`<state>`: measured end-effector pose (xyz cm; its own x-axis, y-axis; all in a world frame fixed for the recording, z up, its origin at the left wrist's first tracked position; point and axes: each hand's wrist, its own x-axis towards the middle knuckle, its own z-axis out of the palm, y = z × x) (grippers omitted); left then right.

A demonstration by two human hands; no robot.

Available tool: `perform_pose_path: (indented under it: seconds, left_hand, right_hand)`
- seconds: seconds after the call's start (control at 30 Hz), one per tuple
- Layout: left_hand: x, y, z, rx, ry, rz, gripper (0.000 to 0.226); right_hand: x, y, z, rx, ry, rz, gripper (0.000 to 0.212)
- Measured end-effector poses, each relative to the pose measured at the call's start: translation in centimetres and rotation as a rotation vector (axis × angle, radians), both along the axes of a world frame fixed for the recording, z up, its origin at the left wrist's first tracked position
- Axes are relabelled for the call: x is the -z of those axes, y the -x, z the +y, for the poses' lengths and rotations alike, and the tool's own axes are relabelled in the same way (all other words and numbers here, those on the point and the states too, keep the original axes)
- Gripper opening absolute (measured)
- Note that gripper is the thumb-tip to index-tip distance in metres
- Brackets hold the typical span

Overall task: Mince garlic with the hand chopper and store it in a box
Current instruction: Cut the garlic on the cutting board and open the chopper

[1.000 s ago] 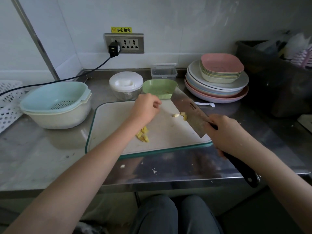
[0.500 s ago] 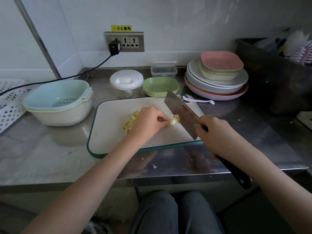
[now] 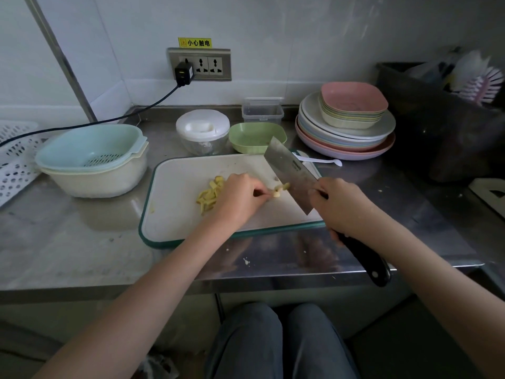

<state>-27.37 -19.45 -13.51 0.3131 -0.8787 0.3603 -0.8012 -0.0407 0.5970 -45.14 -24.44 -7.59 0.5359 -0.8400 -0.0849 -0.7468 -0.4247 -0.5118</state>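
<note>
On the white cutting board [image 3: 180, 214] lies a pile of cut garlic pieces [image 3: 209, 194]. My left hand [image 3: 240, 198] pinches a small garlic piece [image 3: 277, 193] against the board. My right hand [image 3: 341, 206] grips the black handle of a cleaver [image 3: 292, 173], whose blade stands just right of that piece with more garlic bits [image 3: 284, 186] at its edge. Behind the board stand the white-lidded hand chopper [image 3: 202, 131], a green bowl [image 3: 257, 136] and a clear storage box [image 3: 262, 112].
A blue colander in a cream basin [image 3: 91, 160] sits left of the board. Stacked plates and bowls [image 3: 347, 124] are at the back right, a white spoon [image 3: 319, 160] in front of them. A dark bin [image 3: 437, 119] stands far right. A cable [image 3: 109, 120] runs from the wall socket.
My left hand came back from the board's far edge to the middle and took hold of a garlic piece. The cleaver shifted nearer along with it, blade beside the piece.
</note>
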Motion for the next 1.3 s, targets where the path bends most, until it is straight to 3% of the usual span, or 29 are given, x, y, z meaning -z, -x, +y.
perform_pose_path:
  seconds: [0.4, 0.67, 1.1, 1.3]
  left_hand:
    - [-1.3, -1.7, 1.8, -0.062, 0.036, 0.064, 0.008]
    - [-1.1, -2.1, 1.8, -0.061, -0.002, 0.024, 0.009]
    - [-1.3, -2.1, 1.6, -0.074, 0.027, -0.005, 0.009]
    - [-0.6, -1.2, 1.2, 0.027, 0.092, -0.115, 0.019]
  right_hand:
    - [1.9, -3.0, 0.9, -0.043, 0.103, 0.173, 0.020]
    - [0.1, -1.2, -0.2, 0.000, 0.100, -0.026, 0.024]
    - [2.0, -3.5, -0.3, -0.035, 0.157, 0.209, 0.015]
    - [-0.4, -1.7, -1.7, 0.045, -0.034, -0.107, 0.023]
